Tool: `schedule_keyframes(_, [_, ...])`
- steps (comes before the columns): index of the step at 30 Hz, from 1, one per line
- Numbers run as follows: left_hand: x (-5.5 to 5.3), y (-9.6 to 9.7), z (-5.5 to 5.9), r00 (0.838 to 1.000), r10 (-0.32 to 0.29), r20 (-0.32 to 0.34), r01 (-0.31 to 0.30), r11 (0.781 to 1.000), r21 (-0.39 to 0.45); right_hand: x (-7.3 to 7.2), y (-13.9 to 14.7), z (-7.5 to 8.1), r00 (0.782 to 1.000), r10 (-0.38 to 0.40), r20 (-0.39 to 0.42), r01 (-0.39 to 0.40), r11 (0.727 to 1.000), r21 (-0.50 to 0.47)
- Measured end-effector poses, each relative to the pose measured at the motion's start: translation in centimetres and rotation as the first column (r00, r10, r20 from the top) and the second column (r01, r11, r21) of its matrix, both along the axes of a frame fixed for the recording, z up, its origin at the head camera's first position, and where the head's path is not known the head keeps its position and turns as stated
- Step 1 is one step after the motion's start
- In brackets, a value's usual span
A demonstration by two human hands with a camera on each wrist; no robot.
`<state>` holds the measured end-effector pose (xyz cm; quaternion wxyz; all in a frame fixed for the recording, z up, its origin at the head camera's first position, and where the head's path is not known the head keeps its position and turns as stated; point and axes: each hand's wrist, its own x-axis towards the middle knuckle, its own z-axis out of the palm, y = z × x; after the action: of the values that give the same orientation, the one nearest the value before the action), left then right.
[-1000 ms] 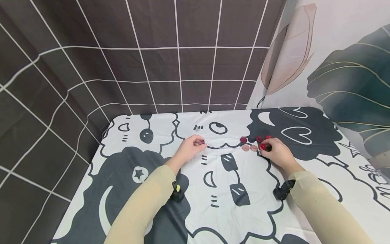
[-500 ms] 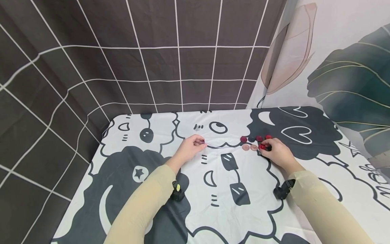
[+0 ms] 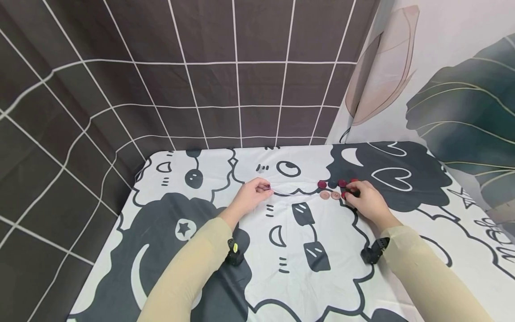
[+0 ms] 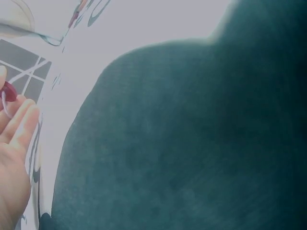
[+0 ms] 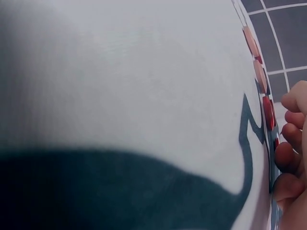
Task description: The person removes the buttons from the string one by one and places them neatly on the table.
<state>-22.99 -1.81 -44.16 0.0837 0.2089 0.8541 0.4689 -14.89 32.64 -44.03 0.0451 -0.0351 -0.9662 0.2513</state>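
My left hand [image 3: 253, 195] pinches a dark red button [image 4: 9, 91] between thumb and fingers. A thin white string [image 4: 5, 103] hangs from that button and, in the head view, runs right across the cloth toward the other buttons. My right hand [image 3: 368, 202] is over the right end of the button rows, its fingers loosely bent. Its fingertips overlap a red button [image 3: 344, 195] in the head view. In the right wrist view that red button [image 5: 268, 113] lies on the cloth beside the fingers. Pink buttons [image 3: 324, 195] lie left of it in the front row.
Behind them is a row with a dark red button [image 3: 322, 184], a dark blue button [image 3: 332, 184], another dark red button [image 3: 342, 183] and a red button [image 3: 354, 180]. A black-and-white patterned cloth [image 3: 257, 286] covers the table. A dark grid curtain [image 3: 209, 85] hangs behind.
My right fingertips have shifted slightly over the front red button, so less of it shows. The left hand holds its button in the same place.
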Motion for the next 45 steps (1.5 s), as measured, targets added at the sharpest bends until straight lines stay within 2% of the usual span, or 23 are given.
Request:
schedule_keyframes(13, [0.3,0.0,0.4,1.000,0.002,0.019,-0.002,1.000,-0.001,-0.4,-1.4,0.2,0.996,0.046,-0.077,-0.048,0.998,-0.027])
schedule_keyframes(20, [0.4,0.0,0.6,1.000,0.006,0.019,-0.006,1.000,0.000,-0.8,-2.4,0.2,0.996,0.062,-0.059,-0.064,0.997,-0.034])
schedule_keyframes(28, [0.2,0.0,0.4,1.000,0.006,0.014,-0.006,1.000,-0.007,-1.5,-3.3,0.1,0.993,0.085,-0.088,-0.090,0.995,-0.050])
schedule_keyframes(35, [0.1,0.0,0.1,1.000,0.004,0.006,-0.004,1.000,-0.014,-1.7,-4.2,0.2,0.995,0.088,-0.054,-0.092,0.991,-0.092])
schedule_keyframes(45, [0.1,0.0,0.0,1.000,0.009,0.002,-0.008,1.000,-0.010,-2.1,-5.3,0.1,0.992,0.104,-0.078,-0.113,0.986,-0.122])
